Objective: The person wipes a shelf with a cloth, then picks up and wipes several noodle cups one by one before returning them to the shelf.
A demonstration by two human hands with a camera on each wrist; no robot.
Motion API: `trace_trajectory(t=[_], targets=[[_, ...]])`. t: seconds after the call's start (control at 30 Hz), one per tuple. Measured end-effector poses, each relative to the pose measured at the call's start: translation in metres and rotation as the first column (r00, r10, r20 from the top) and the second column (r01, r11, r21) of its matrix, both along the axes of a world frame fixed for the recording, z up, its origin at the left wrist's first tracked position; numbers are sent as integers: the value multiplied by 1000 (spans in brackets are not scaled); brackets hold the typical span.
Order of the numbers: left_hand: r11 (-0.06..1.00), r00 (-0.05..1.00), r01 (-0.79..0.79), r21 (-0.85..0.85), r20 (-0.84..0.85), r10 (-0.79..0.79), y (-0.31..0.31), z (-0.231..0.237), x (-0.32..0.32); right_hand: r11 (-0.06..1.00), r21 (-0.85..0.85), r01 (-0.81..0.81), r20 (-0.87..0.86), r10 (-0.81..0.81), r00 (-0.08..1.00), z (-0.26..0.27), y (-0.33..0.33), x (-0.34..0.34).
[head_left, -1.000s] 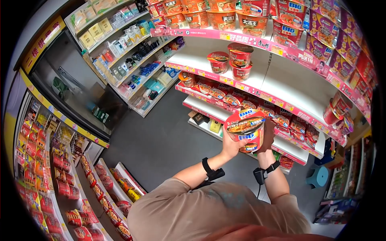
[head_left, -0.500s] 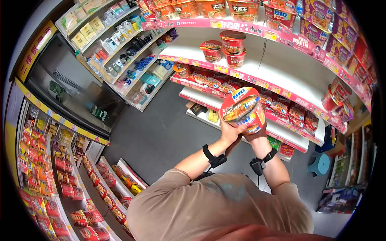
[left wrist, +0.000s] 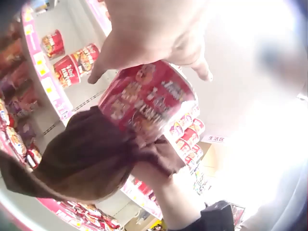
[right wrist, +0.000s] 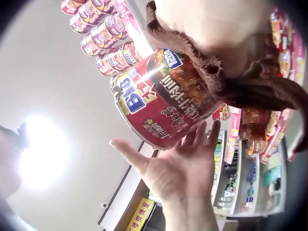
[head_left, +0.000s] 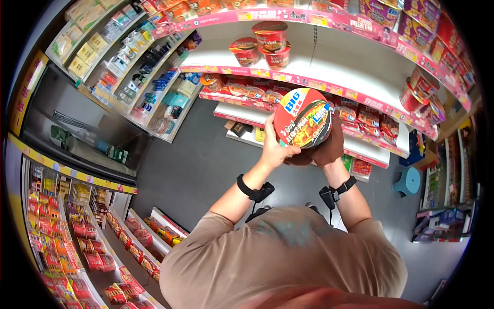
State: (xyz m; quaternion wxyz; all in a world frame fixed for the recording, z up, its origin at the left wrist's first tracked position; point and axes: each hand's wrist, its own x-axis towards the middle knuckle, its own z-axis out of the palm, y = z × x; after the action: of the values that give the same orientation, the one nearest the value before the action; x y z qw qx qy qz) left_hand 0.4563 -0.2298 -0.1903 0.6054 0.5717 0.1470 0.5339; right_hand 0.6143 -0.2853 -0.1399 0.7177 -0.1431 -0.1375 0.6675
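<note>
Held up in front of the chest is a red instant noodle tub [head_left: 297, 122] with a "BIG" label, its lid tilted toward the head camera. The left hand [head_left: 273, 147] grips its left side, thumb near the lower lid rim. In the right wrist view that hand's palm [right wrist: 180, 168] lies under the tub, fingers along its wall. A brown cloth [left wrist: 84, 156] covers most of the right hand [right wrist: 216, 29], which holds it against the other side of the tub. The cloth's loose end hangs away from the tub in both wrist views.
Ahead, a white shelf [head_left: 350, 66] with pink price strips bears a few red noodle tubs [head_left: 270, 37]; packets lie on the tier below. Toiletry shelves [head_left: 136, 77] stand at the left back, more noodle racks at lower left. A blue stool [head_left: 407, 181] stands on the right.
The tub has moved up and left in the head view, and its lid has turned to face the camera. The cloth hand has shifted around the tub's right side. The head view has shifted too.
</note>
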Motion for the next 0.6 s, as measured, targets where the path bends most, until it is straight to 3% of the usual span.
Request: trace_trajectory(t=[0.03, 0.07, 0.1, 0.13, 0.17, 0.27, 0.3, 0.33, 0.37, 0.4, 0.43, 0.5, 0.53, 0.6], targets=[[996, 994, -74, 44, -72, 77, -4, 10, 0, 1000, 8, 25, 39, -25, 999, -1, -3, 2], [955, 949, -180, 234, -214, 232, -7, 25, -1, 999, 18, 47, 80, -49, 996, -1, -5, 4], [866, 856, -267, 422, -309, 414, -10, 39, -1, 986, -106, 125, 106, -114, 988, 2, -9, 2], [644, 651, -267, 717, -358, 669, -11, 51, -5, 993, -117, 8, 44, -3, 999, -7, -8, 4], [700, 624, -149, 699, -483, 615, -12, 57, -7, 995, -89, 47, 57, -42, 998, -14, -9, 3], [716, 417, -6, 698, -650, 636, -38, 81, -3, 996, -47, 76, 100, -72, 992, -2, -17, 5], [729, 399, -42, 683, -658, 639, -45, 81, 0, 976, -184, 117, 105, -99, 989, 2, -15, 7], [767, 521, -79, 637, -630, 576, -39, 69, 0, 969, -75, 237, 381, -191, 904, -18, -14, 7], [806, 634, -108, 582, -584, 507, -28, 52, -2, 935, 39, 353, 612, -301, 731, -37, -12, 8], [845, 737, -125, 521, -522, 430, -21, 37, -1, 886, 250, 390, 880, -376, 290, -51, -15, 12], [986, 970, 11, 168, -240, 30, -25, 43, 9, 844, 385, 374, 895, -440, 72, -56, -20, 14], [931, 966, 237, -278, -34, -256, -13, 26, -10, 758, 585, 288, 808, -577, -122, -59, -20, 18], [894, 949, 304, -330, 26, -313, -10, 25, -11, 709, 663, 240, 748, -641, -173, -59, -17, 23], [914, 953, 279, -293, -36, -302, -16, 19, -8, 620, 774, 130, 633, -751, -187, -58, -5, 39]])
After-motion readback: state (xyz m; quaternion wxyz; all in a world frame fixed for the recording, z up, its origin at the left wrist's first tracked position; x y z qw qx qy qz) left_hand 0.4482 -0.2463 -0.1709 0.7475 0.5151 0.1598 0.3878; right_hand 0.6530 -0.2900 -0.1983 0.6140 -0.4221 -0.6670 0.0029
